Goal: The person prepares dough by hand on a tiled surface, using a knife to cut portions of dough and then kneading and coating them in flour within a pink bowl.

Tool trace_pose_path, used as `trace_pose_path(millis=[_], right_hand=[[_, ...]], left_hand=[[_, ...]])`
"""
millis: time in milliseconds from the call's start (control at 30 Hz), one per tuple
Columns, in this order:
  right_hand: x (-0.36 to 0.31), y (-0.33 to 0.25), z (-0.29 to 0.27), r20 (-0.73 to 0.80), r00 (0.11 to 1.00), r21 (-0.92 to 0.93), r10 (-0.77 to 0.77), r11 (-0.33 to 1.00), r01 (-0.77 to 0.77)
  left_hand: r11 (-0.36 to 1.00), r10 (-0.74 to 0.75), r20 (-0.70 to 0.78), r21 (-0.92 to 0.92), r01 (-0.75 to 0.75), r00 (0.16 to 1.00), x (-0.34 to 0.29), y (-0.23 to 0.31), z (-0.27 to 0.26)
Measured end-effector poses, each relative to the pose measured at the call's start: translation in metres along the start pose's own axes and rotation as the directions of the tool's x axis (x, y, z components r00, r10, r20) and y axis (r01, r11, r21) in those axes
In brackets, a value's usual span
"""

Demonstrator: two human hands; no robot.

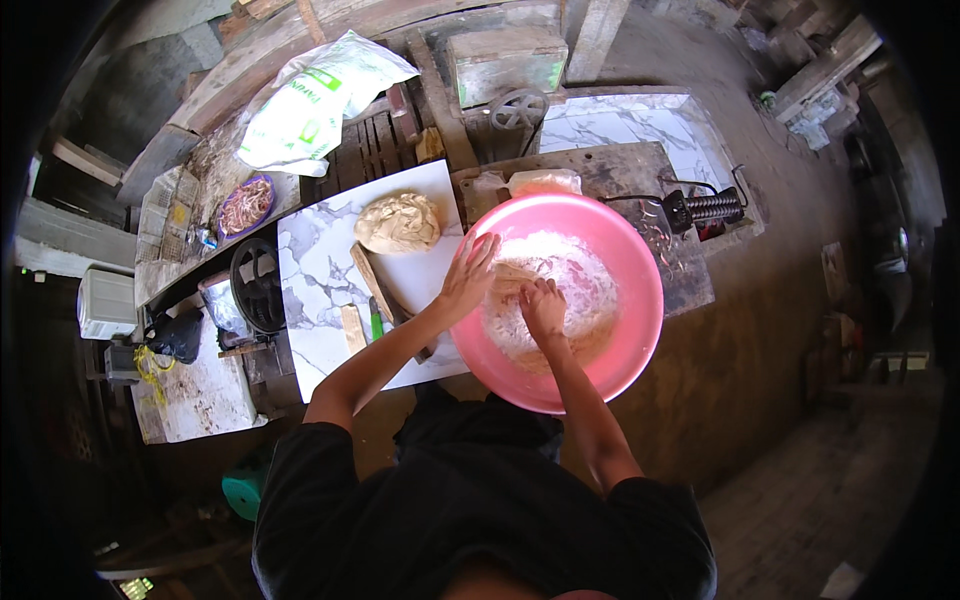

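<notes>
A large pink basin holds white flour with tan, doughy patches around it. My left hand lies flat with fingers apart against the basin's left rim. Inside the basin, my right hand has its fingers curled down into the flour beside a tan patch. What those fingers grip, if anything, is hidden. Left of the basin, a big lump of dough rests on a white marble-patterned board. Close to my left forearm on that board lie a wooden stick and a green-handled knife.
A crank machine with a ridged roller sits right of the basin on a wooden board. A white sack lies at the back left, near a purple-rimmed dish. Behind the basin stands a handwheel.
</notes>
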State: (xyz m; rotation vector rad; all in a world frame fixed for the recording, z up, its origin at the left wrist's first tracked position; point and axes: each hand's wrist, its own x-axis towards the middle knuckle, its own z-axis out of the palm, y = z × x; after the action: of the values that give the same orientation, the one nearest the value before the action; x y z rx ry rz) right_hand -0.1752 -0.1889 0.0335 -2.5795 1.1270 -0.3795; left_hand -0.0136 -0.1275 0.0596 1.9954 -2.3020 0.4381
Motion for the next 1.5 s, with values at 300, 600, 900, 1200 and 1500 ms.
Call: trace_pose_path(millis=[300,600,900,1200,1500], right_hand=[[0.001,-0.008,-0.014,-0.133,0.991,0.104,-0.021,0.994,0.035],[0.017,-0.079,-0.056,-0.23,0.935,0.41,-0.272,0.844,0.346],[0.014,-0.102,-0.007,0.231,0.911,0.323,-0.342,0.91,0.26],[0.016,-0.079,0.028,0.263,0.918,-0.075,-0.298,0.942,0.328],[0.027,-0.068,0.029,0.159,0.964,0.03,-0.215,0.977,0.213]], left_hand=[[0.955,-0.212,-0.06,-0.223,0.194,0.975,-0.013,0.007,-0.037],[0.566,-0.78,-0.063,-0.495,0.659,0.623,-0.062,0.031,-0.08],[0.271,-0.891,0.151,-0.58,0.768,0.428,-0.121,0.014,-0.023],[0.526,-0.763,0.08,-0.5,0.688,0.641,-0.098,0.025,0.0],[0.612,-0.685,0.071,-0.484,0.625,0.725,-0.08,0.02,0.015]])
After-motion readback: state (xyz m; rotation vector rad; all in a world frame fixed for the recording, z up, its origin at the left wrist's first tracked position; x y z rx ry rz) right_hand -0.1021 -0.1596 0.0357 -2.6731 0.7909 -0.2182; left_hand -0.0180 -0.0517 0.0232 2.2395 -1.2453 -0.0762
